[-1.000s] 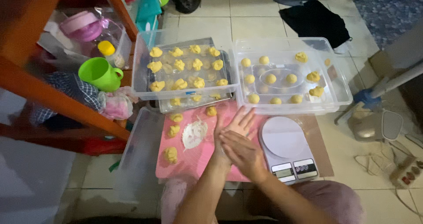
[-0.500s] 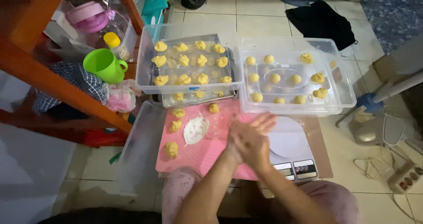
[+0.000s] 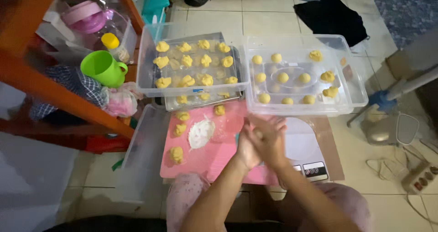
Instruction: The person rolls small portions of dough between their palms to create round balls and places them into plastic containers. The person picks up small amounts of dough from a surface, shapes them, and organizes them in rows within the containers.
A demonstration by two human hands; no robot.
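Both hands have drawn back toward the body since a second ago, leaving the middle of the pink mat and meeting over its near right edge. Left hand (image 3: 250, 146) and right hand (image 3: 269, 138) are pressed palm to palm above the mat's corner, fingers flat and blurred; whether a piece of dough sits between the palms cannot be told, since nothing shows past the fingers. The hands hang over the pink silicone mat (image 3: 214, 161), which lies on the tiled floor (image 3: 273, 13) so that crumbs and flour fall on it. A small heap of white flour (image 3: 200, 134) sits on the mat, just beside rough yellow dough lumps (image 3: 177, 154) lined along its left edge, within easy reach. A white kitchen scale (image 3: 303, 152) lies touching the mat's right side, close to the hands. Beyond the mat, a clear plastic tub holds a metal tray of rough dough pieces (image 3: 194, 67), and next to it on the right a second clear tub (image 3: 351, 77) carries smooth rounded dough balls (image 3: 283, 78), spaced apart so they do not stick. A green plastic cup (image 3: 104, 67) stands on a wooden shelf (image 3: 68, 95) to the left, well apart from the work.
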